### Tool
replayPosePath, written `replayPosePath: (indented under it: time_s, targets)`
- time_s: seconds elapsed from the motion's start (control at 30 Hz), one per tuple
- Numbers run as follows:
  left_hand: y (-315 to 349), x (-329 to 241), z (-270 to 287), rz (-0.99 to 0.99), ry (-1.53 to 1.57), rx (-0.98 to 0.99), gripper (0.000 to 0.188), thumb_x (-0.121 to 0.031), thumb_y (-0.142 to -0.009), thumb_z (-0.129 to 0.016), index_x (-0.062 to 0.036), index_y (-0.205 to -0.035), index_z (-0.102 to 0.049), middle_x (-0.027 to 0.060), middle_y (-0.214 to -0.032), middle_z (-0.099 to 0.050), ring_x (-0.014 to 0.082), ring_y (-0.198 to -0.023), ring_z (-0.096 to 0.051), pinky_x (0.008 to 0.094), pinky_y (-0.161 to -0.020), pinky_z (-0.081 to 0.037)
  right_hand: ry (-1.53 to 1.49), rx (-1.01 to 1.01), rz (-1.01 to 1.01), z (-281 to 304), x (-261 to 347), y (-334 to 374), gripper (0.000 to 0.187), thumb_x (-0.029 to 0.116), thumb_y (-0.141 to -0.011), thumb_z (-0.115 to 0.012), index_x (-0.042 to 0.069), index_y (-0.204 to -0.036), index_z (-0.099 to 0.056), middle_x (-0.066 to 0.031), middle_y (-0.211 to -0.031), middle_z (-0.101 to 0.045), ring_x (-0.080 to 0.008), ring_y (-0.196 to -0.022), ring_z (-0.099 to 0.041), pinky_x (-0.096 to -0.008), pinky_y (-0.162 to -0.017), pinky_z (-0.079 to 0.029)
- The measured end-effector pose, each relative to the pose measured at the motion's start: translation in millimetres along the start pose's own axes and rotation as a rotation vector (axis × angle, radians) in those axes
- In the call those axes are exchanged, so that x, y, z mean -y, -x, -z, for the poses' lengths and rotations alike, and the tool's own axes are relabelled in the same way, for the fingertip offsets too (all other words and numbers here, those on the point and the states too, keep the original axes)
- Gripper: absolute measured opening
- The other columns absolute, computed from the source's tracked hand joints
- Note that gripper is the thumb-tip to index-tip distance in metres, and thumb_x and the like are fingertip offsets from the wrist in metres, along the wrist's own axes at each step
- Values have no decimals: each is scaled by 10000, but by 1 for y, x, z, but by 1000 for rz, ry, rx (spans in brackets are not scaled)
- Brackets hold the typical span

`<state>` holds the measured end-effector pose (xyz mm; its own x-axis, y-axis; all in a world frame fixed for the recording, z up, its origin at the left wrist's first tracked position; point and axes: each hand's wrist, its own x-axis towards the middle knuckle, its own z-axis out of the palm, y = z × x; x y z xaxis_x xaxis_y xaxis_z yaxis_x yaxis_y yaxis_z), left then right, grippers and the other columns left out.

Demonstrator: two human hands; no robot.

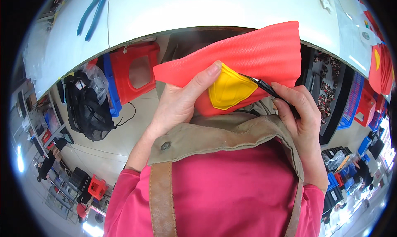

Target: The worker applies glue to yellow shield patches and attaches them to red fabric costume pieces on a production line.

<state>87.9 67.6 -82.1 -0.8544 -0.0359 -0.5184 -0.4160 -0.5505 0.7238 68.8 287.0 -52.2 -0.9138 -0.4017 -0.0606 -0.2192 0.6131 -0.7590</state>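
Observation:
My left hand [184, 98] is closed on a red textured sheet [256, 50], its thumb pressed at the upper left edge of a yellow shield-shaped patch [231, 88]. The patch lies against the front of the sheet, with raised lines on its face. In my right hand [300, 108] is a slim black pointed tool [266, 87] with a ridged grip. Its thin tip meets the patch's upper right edge; I cannot tell whether it is a knife or tweezers. My left fingers are hidden behind the sheet, which is held over my khaki apron [215, 137].
A white table [206, 7] stands ahead, with blue-handled pliers [93, 15] on its left. Below it are a red stool [134, 71] and a black mesh bag [89, 106]. Other red sheets [382, 71] hang at the far right, above a blue basket [350, 102].

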Motion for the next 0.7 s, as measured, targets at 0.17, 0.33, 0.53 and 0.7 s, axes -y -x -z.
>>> replayPosePath:
  time_s: [0.17, 0.33, 0.53, 0.7]
  targets:
    - [1, -1, 1, -8, -44, -13, 277, -127, -865, -619, -10, -1114, -586, 44, -1051, -616, 102, -971, -561, 251, -862, -443, 128, -13, 28, -1, 2, 2, 280, 11, -743, -677, 68, -1016, -645, -76, -782, -546, -188, -667, -557, -290, -578, -453]
    - [0, -2, -1, -10, -39, -36, 276, -138, -863, -624, -11, -1106, -591, 42, -1046, -618, 100, -964, -563, 249, -860, -442, -20, -128, 74, -4, -8, 0, 288, -4, -741, -667, 43, -1023, -630, -83, -791, -563, -191, -670, -554, -281, -593, -443]
    - [1, -3, 0, -21, -33, -11, 271, -131, -861, -625, -14, -1103, -593, 39, -1040, -619, 99, -960, -565, 248, -858, -444, -133, 4, -40, 9, -9, 0, 258, -22, -785, -601, 4, -1042, -602, -81, -835, -592, -153, -720, -566, -246, -652, -439]
    - [1, -3, -1, -16, -47, -10, 266, -116, -861, -623, -14, -1105, -596, 42, -1041, -620, 101, -965, -565, 251, -862, -445, -109, 119, -68, 13, -7, -5, 237, -20, -826, -556, -11, -1060, -586, -76, -882, -605, -133, -752, -595, -233, -692, -449]
